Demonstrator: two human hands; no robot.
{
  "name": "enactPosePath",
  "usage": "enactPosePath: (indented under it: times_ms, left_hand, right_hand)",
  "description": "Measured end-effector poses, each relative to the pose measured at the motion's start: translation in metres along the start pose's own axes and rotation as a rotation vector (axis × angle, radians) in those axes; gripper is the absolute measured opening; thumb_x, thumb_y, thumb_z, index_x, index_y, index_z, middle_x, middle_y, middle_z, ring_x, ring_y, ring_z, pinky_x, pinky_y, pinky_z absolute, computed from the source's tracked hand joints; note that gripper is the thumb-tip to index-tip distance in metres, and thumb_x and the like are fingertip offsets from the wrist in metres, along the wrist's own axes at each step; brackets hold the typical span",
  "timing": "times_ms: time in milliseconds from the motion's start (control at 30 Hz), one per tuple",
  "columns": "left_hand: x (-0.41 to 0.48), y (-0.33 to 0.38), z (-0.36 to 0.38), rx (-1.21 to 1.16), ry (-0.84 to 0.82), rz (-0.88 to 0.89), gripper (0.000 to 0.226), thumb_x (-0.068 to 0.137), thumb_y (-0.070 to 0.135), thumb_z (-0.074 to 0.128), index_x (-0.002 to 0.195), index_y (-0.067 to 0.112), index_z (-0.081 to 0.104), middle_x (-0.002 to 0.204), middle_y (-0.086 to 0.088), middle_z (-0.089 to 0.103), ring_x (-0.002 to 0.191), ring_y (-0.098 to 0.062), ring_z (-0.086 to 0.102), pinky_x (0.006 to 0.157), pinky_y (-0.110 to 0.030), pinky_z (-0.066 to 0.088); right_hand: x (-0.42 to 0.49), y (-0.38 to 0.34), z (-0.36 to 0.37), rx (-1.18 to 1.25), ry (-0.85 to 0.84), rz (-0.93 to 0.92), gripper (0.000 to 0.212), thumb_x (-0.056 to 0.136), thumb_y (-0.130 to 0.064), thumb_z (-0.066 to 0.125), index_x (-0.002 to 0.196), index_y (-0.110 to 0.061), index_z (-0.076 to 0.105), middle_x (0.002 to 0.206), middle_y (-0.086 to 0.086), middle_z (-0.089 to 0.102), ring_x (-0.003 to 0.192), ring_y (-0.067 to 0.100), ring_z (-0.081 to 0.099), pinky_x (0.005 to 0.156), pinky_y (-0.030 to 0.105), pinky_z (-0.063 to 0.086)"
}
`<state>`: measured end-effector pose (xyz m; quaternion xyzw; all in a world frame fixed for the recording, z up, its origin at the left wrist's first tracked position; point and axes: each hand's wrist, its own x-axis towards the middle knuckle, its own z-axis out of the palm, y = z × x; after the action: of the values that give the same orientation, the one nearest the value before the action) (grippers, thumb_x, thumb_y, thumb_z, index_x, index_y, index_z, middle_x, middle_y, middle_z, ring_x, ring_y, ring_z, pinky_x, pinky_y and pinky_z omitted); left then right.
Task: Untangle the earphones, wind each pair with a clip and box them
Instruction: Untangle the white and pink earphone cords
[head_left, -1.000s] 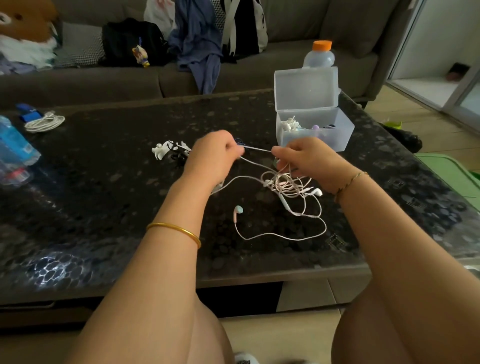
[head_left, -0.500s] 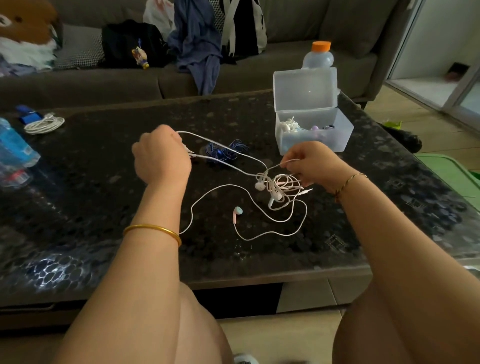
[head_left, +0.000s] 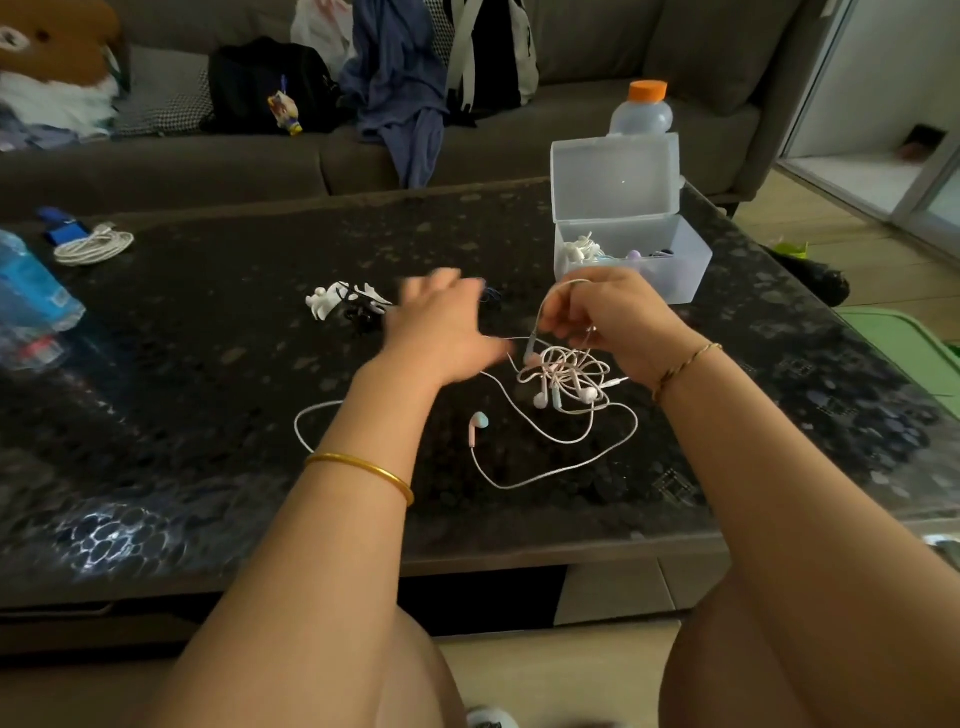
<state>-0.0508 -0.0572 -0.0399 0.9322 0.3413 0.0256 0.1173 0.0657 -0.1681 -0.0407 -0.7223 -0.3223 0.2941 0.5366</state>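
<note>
Pinkish-white earphones (head_left: 563, 376) lie knotted on the dark table (head_left: 208, 415) just right of frame centre, below the open box (head_left: 680, 270) at upper right. The right hand (head_left: 618, 317) pinches a raised cable loop; the left hand (head_left: 441, 327) (blurred, fingers seemingly spread and holding nothing) hovers beside it. Best to feed the loose earbud (head_left: 478, 423) back through the loops rather than pull the knot tight.

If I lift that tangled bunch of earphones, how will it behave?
Probably floppy: the tangled earphones sag in loose loops below the right hand. Likely light, the cords being thin. Trailing loops on the table may drag.
</note>
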Motion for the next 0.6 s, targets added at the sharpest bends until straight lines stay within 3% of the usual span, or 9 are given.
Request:
enactPosePath:
  times_ms: [100,200,333,433,500,533,600]
  left_hand:
    - [0.001,0.014,0.016,-0.128,-0.184,0.235,0.094,0.067,0.045,0.081,0.144,0.030,0.030,0.145,0.002,0.038,0.137,-0.024,0.029,0.110,-0.053,0.031]
    - [0.006,0.016,0.034,-0.128,-0.209,0.126,0.082,0.076,0.027,0.078,0.143,0.021,0.032,0.138,-0.003,0.044,0.128,-0.024,0.043,0.106,-0.048,0.038]
    - [0.008,0.015,0.031,-0.173,-0.154,0.081,0.022,0.089,0.018,0.063,0.108,0.020,0.051,0.109,-0.004,0.059,0.096,-0.020,0.059,0.088,-0.040,0.051]
    - [0.007,0.014,0.019,-0.137,-0.120,0.085,0.001,0.095,0.017,0.055,0.095,0.018,0.055,0.099,-0.001,0.060,0.087,-0.016,0.058,0.078,-0.033,0.051]
    - [0.005,0.013,0.013,-0.165,-0.076,0.090,0.020,0.096,0.033,0.052,0.092,0.015,0.061,0.088,-0.001,0.059,0.076,-0.013,0.055,0.064,-0.027,0.043]
    - [0.004,0.012,0.011,-0.198,-0.070,0.086,0.030,0.095,0.042,0.051,0.089,0.015,0.064,0.081,-0.001,0.058,0.070,-0.012,0.053,0.059,-0.026,0.038]
    - [0.001,0.009,0.007,-0.245,-0.061,0.106,0.034,0.091,0.047,0.056,0.081,0.016,0.068,0.070,0.001,0.054,0.064,-0.012,0.050,0.055,-0.026,0.033]
  right_hand:
    - [-0.001,0.000,0.001,0.049,-0.012,-0.009,0.038,0.084,0.013,0.028,0.067,-0.007,0.056,0.070,0.009,0.057,0.061,0.016,0.050,0.057,0.024,0.042]
    - [-0.003,0.000,-0.003,0.128,-0.019,0.011,0.038,0.084,0.013,0.026,0.067,-0.006,0.055,0.069,0.010,0.054,0.055,0.017,0.048,0.052,0.025,0.042]
    - [-0.001,0.003,-0.011,0.130,0.082,0.032,0.037,0.086,0.009,0.029,0.077,-0.007,0.061,0.067,0.007,0.053,0.047,0.013,0.037,0.044,0.022,0.028]
    - [0.004,0.007,-0.019,0.108,0.192,0.065,0.038,0.086,0.007,0.035,0.093,-0.008,0.069,0.082,0.009,0.059,0.054,0.009,0.035,0.038,0.016,0.026]
    - [0.008,0.011,-0.021,-0.002,0.250,0.055,0.039,0.084,0.009,0.043,0.091,-0.017,0.072,0.119,0.011,0.057,0.079,0.004,0.042,0.049,0.014,0.040]
    - [0.009,0.013,-0.022,-0.088,0.265,0.039,0.040,0.083,0.009,0.046,0.093,-0.019,0.072,0.139,0.011,0.046,0.098,0.008,0.045,0.065,0.017,0.047]
    - [0.005,0.010,-0.022,-0.281,0.275,0.025,0.038,0.087,0.006,0.046,0.105,-0.017,0.071,0.151,0.009,0.033,0.126,0.020,0.041,0.092,0.024,0.039]
